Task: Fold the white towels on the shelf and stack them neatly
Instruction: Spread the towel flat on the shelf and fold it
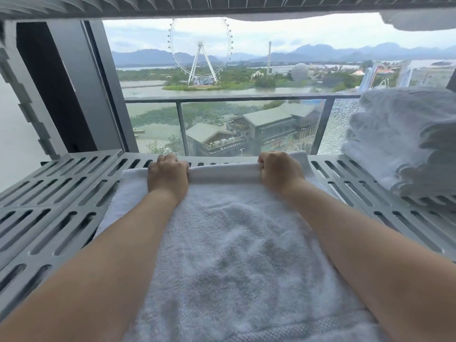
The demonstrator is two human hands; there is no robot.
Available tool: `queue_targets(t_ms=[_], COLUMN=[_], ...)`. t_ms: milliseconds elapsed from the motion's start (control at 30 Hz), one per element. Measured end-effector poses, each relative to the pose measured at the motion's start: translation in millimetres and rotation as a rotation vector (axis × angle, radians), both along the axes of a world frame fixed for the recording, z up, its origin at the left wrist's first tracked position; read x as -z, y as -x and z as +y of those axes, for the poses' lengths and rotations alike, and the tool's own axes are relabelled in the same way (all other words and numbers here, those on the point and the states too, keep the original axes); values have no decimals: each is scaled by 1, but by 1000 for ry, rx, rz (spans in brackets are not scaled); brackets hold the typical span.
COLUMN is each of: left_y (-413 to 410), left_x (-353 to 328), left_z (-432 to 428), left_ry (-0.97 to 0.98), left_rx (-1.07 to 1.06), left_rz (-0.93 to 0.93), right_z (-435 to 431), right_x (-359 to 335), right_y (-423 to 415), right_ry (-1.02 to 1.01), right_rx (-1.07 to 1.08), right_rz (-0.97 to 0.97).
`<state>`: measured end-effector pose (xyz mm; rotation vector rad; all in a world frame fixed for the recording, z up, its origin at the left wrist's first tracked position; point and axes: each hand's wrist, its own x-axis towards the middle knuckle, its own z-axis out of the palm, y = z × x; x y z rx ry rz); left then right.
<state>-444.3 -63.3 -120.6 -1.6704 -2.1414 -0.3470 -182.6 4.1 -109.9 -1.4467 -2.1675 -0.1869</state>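
Observation:
A white towel (234, 243) lies spread flat on the grey slatted shelf (61, 206), running from the near edge to the far edge. My left hand (167, 175) grips the towel's far edge at its left part, fingers curled over the hem. My right hand (280, 170) grips the same far edge further right. The hem between the two hands is stretched straight. A stack of several folded white towels (404, 141) stands at the right end of the shelf.
Another slatted shelf (222, 4) hangs close overhead, with white cloth (419, 21) on it at the upper right. Behind the shelf is a window with a dark frame (106, 95) and a balcony railing (246, 97). The shelf's left upright (22, 95) rises at the left.

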Motion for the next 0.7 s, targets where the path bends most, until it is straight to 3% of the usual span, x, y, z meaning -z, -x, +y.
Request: queue_targets(t_ms=[333, 567, 700], left_y=[-19, -44, -58], left_x=[-25, -32, -30], left_z=[-46, -118, -153], left_ry=[-276, -282, -187], left_rx=[166, 142, 131], left_rz=[9, 8, 0], right_z=[-44, -99, -129], right_x=[-2, -7, -8], right_y=[-29, -50, -69], right_ry=[-58, -92, -107], right_rx=[80, 49, 33], right_rz=[115, 118, 36])
